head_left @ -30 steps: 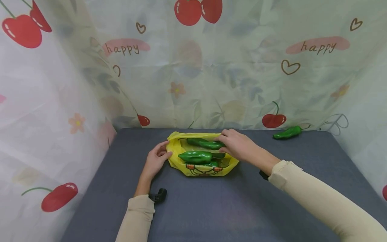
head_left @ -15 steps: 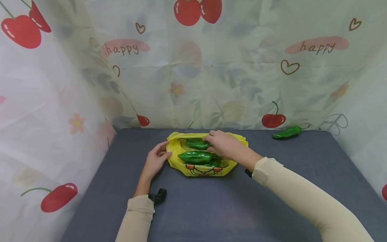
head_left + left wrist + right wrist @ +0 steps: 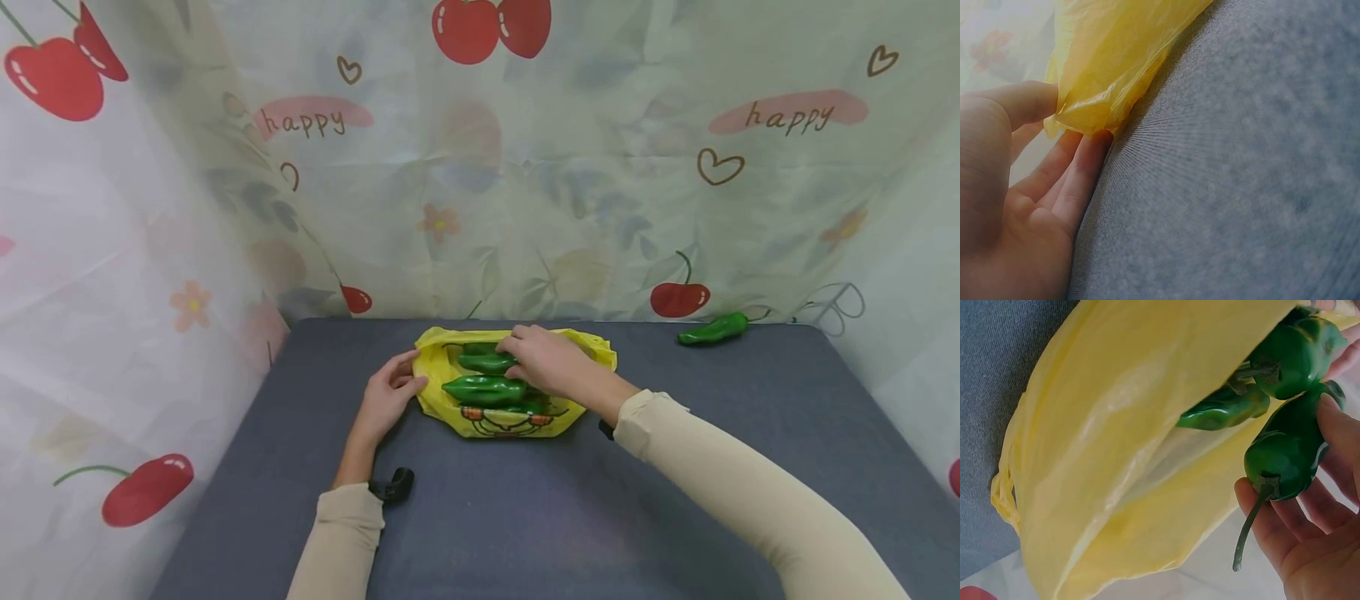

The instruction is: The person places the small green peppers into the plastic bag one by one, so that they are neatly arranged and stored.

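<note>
A yellow plastic bag [image 3: 504,425] lies on the table with its mouth open and several green peppers inside. At its left end, my left hand [image 3: 387,393] holds the bag's edge between thumb and fingers; the left wrist view shows the yellow plastic [image 3: 1100,103] there. My right hand [image 3: 551,364] is over the bag's opening. In the right wrist view its thumb and fingers grip a green pepper [image 3: 1285,450] whose stem points toward the palm side. Beyond it in the bag are another large pepper [image 3: 1300,356] and a partly hidden pepper [image 3: 1225,411].
One loose green pepper [image 3: 714,330] lies at the back right of the dark grey table [image 3: 510,525]. A printed cloth [image 3: 525,200] hangs behind the table and along both sides.
My right hand has moved left over the bag, and the held pepper has shifted left beside the others. The left hand stays at the bag's left edge.
</note>
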`<state>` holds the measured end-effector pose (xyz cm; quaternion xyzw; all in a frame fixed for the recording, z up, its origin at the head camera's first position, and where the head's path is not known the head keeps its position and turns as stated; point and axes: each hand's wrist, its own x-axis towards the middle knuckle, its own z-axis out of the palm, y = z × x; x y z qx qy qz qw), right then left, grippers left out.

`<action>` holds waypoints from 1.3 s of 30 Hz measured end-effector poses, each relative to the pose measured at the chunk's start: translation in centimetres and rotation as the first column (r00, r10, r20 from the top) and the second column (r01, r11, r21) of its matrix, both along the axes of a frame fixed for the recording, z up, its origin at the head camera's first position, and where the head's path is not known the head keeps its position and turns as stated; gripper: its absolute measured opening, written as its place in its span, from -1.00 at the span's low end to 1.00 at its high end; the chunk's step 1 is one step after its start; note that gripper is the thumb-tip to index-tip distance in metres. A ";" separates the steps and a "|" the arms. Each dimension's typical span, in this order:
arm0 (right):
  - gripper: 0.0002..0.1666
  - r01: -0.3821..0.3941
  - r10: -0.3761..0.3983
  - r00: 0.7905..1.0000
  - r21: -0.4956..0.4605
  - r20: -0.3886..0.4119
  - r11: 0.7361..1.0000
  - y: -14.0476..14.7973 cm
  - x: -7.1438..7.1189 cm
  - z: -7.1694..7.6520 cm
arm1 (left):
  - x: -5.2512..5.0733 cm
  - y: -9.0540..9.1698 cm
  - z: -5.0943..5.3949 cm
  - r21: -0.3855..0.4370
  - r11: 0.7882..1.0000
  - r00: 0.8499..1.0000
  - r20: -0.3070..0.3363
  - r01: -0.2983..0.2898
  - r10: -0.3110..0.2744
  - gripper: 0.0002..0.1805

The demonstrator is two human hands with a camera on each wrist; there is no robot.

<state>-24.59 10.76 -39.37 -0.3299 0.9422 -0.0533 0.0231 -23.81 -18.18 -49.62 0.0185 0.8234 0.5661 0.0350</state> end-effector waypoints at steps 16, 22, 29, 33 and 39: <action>-0.50 -0.021 0.020 1.000 -0.023 -0.009 1.000 -0.1 0.0 -0.3 | 0.7 0.2 1.2 0.004 1.000 1.000 -0.009 0.013 -0.013 -0.39; -0.49 -0.017 0.017 1.000 -0.018 0.000 1.000 0.0 0.1 -0.3 | -0.4 -0.3 -0.8 0.000 1.000 1.000 -0.010 0.004 -0.004 -0.39; -0.48 -0.010 0.009 1.000 -0.037 -0.028 0.999 0.4 0.4 -0.2 | -1.2 -0.7 -2.5 0.011 1.000 0.999 -0.040 -0.004 0.004 -0.39; -0.49 -0.014 0.008 0.997 -0.081 -0.082 0.997 0.7 0.5 -0.1 | -1.0 -0.7 -2.4 0.013 1.000 0.998 -0.056 -0.007 0.007 -0.40; -0.34 0.032 -0.042 0.991 -0.076 -0.129 0.997 0.8 0.6 0.0 | -1.1 -0.6 -2.4 0.021 1.000 0.999 -0.052 -0.005 0.006 -0.40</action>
